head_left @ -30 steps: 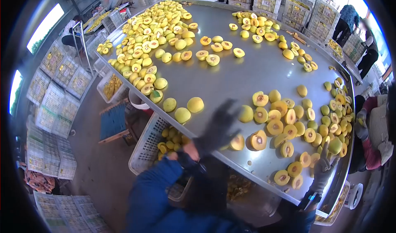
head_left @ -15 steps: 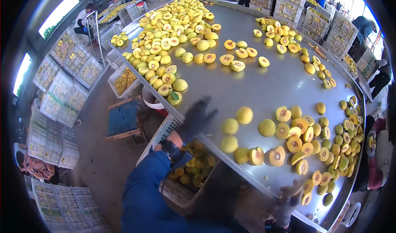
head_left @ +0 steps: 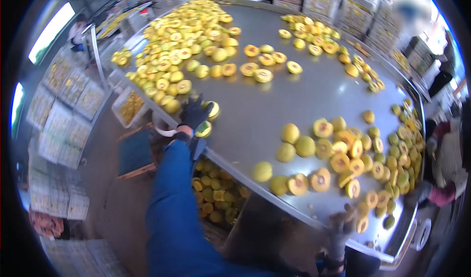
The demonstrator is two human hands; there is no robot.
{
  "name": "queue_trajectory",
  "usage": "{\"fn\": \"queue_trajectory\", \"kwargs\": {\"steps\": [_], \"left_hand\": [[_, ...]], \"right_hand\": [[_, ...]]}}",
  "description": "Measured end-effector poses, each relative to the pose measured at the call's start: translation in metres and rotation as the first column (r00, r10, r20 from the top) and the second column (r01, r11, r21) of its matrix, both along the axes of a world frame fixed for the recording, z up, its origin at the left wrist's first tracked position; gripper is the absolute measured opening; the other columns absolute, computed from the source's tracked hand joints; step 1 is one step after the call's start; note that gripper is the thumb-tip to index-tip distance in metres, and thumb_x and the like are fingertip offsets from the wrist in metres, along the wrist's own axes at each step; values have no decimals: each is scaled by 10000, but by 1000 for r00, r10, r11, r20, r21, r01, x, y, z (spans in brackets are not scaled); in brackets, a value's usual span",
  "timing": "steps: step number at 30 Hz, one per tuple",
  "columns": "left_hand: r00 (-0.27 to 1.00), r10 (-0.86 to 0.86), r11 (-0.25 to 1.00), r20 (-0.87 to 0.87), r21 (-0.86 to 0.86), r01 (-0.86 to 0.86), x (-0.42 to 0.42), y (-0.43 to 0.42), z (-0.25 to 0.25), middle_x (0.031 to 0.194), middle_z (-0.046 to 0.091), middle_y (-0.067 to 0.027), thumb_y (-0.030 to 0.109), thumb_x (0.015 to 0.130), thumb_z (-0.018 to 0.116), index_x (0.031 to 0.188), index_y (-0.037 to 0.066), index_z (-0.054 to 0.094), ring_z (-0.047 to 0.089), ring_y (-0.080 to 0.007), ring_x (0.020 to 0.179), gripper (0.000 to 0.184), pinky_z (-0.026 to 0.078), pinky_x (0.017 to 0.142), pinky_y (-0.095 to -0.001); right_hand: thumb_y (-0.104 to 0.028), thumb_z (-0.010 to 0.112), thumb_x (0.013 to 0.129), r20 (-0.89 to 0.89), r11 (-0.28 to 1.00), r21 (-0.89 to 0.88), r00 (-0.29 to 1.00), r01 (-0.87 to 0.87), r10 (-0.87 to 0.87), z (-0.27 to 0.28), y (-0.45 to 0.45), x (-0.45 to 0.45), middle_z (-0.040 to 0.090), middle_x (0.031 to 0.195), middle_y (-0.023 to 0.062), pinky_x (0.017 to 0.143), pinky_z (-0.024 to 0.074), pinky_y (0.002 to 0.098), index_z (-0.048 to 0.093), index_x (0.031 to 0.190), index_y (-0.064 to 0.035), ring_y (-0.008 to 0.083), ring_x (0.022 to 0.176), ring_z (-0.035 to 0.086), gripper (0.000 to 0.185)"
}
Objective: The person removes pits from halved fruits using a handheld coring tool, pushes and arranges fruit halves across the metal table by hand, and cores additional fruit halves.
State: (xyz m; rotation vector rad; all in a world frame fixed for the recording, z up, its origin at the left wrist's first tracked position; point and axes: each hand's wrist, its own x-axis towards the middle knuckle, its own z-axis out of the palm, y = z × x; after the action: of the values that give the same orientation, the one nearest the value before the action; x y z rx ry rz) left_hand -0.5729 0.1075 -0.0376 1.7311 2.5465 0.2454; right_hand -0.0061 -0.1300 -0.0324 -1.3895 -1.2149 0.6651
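My left hand [head_left: 193, 114], in a dark glove, reaches over the table's near left edge with its fingers spread. It is on or just above the yellow fruit at the edge of the big pile; a halved fruit [head_left: 202, 129] shows beside its palm, and I cannot tell whether they touch. My right hand [head_left: 340, 230], in a grey glove, is at the near right edge by several cut fruit halves [head_left: 362, 224]. Its fingers are blurred, and whether they hold anything is unclear. Whole fruits [head_left: 262, 171] and halves with brown centres lie between the hands.
A large pile of cut yellow fruit [head_left: 181, 31] covers the far left of the metal table [head_left: 235, 115]. Below its edge stands a crate of fruit [head_left: 216, 191]. Stacked crates [head_left: 64, 120] line the left. Another person's sleeve [head_left: 441, 194] shows at right.
My left hand has moved left and away from me, from bare metal to the pile's edge. The view has shifted slightly. My right hand stays near the same table edge.
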Motion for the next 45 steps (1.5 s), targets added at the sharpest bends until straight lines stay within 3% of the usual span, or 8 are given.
{"fn": "queue_trajectory", "kwargs": {"steps": [2,7,13,26,31,34,38,45], "left_hand": [[983,-181,981,7,75,180,32,-8,-6,1539,317,-215,640,895,503,1473,212,425,292,-470,1395,724,248,1125,-585],[922,-387,915,4,123,384,169,-27,1,1531,317,-184,633,876,546,1467,279,426,357,-506,1323,699,408,942,-646],[812,-564,819,-152,21,573,345,-35,11,1545,303,-185,574,895,518,1492,244,391,308,-539,1327,695,362,918,-714],[546,-828,545,-123,49,837,568,-38,8,1574,262,-163,577,915,494,1514,236,352,282,-480,1377,703,298,980,-722],[503,-858,508,-105,-19,861,563,-51,14,1591,242,-123,578,909,499,1525,285,324,304,-463,1364,705,329,981,-685],[460,-869,463,-182,32,886,558,-61,13,1569,272,-158,605,871,540,1513,284,351,381,-460,1309,742,382,924,-674],[473,-864,482,-171,-12,876,561,-64,19,1570,272,-173,613,876,527,1517,285,341,400,-465,1298,744,377,946,-681],[335,-939,340,83,64,938,549,-51,-19,1566,225,-242,550,911,509,1526,229,305,262,-554,1367,723,303,1041,-690]], "right_hand": [[-168,624,917,-116,995,-89,993,-35,24,13,-6,-3,672,810,69,637,498,258,538,1211,66,148,663,617,384],[-160,634,898,209,999,-2,977,-42,41,23,-2,-1,696,768,73,708,541,328,602,1173,4,184,739,685,322],[-168,660,901,94,996,-27,992,-79,82,21,-9,1,700,762,71,707,538,305,569,1164,43,176,720,687,350],[-244,692,888,-73,997,16,995,-69,70,25,-10,4,637,866,198,554,497,474,576,1082,-53,422,657,628,296],[-195,664,905,-343,989,-30,931,-147,127,33,-14,9,687,1003,176,811,538,345,543,1275,-42,252,930,698,418],[-191,669,896,-243,993,-72,967,-99,79,51,-28,29,692,939,151,771,544,345,553,1252,-34,223,850,693,405],[-128,675,903,-515,996,-83,857,-32,-15,60,-58,78,694,921,89,752,547,308,558,1226,33,158,828,670,380],[-112,626,930,-498,975,-88,838,205,-221,31,-88,125,655,868,63,641,529,261,581,1124,11,96,716,633,234]]}}
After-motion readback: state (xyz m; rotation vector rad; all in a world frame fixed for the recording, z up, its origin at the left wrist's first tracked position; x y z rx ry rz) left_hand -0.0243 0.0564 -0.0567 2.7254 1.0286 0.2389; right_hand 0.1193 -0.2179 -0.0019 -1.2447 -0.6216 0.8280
